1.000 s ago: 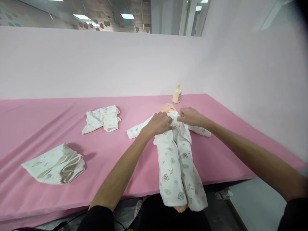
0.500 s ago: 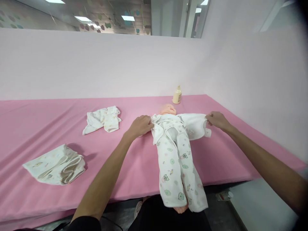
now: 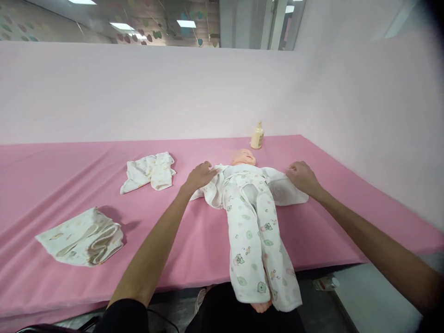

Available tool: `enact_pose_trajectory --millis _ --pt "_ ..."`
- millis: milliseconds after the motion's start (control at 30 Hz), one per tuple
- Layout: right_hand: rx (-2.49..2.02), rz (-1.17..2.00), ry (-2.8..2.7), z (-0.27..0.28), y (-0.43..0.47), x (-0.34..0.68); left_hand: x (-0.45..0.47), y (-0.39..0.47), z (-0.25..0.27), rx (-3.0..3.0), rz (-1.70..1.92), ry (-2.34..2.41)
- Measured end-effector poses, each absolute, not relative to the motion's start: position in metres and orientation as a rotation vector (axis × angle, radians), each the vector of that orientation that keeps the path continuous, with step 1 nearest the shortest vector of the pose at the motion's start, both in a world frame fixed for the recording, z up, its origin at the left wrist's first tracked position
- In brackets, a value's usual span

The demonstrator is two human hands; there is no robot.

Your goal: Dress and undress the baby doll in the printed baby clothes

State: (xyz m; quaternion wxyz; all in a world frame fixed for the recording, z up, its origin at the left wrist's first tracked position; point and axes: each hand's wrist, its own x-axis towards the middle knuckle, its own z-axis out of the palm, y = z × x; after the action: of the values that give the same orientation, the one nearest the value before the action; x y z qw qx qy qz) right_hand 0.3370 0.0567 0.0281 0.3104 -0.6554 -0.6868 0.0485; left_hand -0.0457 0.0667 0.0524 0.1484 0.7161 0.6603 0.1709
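A baby doll (image 3: 244, 156) lies on its back, head toward the wall. White printed split-crotch trousers (image 3: 245, 236) cover its legs, which reach over the table's near edge; a foot (image 3: 262, 306) peeks out below. Around the torso a white baby shirt (image 3: 287, 190) is spread open to both sides. At the shirt's left side my left hand (image 3: 201, 176) is closed, fingertips pinching the cloth near the shoulder. On the other side my right hand (image 3: 303, 177) is closed with curled fingers at the shirt's upper edge; its fingertips are partly hidden.
Pink sheeting (image 3: 187, 259) covers the table. A small folded white garment (image 3: 149, 172) and a folded printed cloth (image 3: 83, 238) lie to the left. Behind the doll's head stands a pale yellow pump bottle (image 3: 257, 136). White walls (image 3: 156, 92) border the back and right.
The right side of the shirt has dropped lower and lies flatter, and my right hand has moved slightly inward. On the left the shirt's side is now spread outward beneath my left hand.
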Motion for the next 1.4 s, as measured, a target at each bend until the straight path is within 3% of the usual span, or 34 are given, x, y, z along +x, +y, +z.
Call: enact_pose_trajectory --millis 200,433,633,800,1000,1100,1233,1400 --pt "-1.396 0.364 -2.049 0.055 0.047 0.258 -0.026 0.09 0.041 2.204 0.438 2.012" --pt "-1.471 0.352 -2.15 0.05 0.06 0.233 -0.059 0.103 0.027 1.66 0.918 1.871" --pt "-1.364 0.381 -2.076 0.044 0.073 0.23 -0.079 0.105 0.011 1.542 0.87 1.894" --pt "-1.218 0.657 -1.904 0.05 0.103 0.222 -0.079 0.104 0.009 1.563 0.83 1.929" --pt "-1.342 0.927 -1.648 0.05 0.131 0.223 -0.082 0.098 0.012 1.548 0.78 1.881" --pt "-1.348 0.855 -1.669 0.048 0.125 0.229 -0.085 0.095 0.014 1.536 0.773 1.876" --pt "-1.369 0.527 -1.911 0.038 0.092 0.253 -0.092 0.094 0.013 1.541 0.774 1.875" --pt "-1.49 0.583 -1.962 0.024 0.061 0.29 -0.097 0.094 0.009 1.523 0.829 1.825"
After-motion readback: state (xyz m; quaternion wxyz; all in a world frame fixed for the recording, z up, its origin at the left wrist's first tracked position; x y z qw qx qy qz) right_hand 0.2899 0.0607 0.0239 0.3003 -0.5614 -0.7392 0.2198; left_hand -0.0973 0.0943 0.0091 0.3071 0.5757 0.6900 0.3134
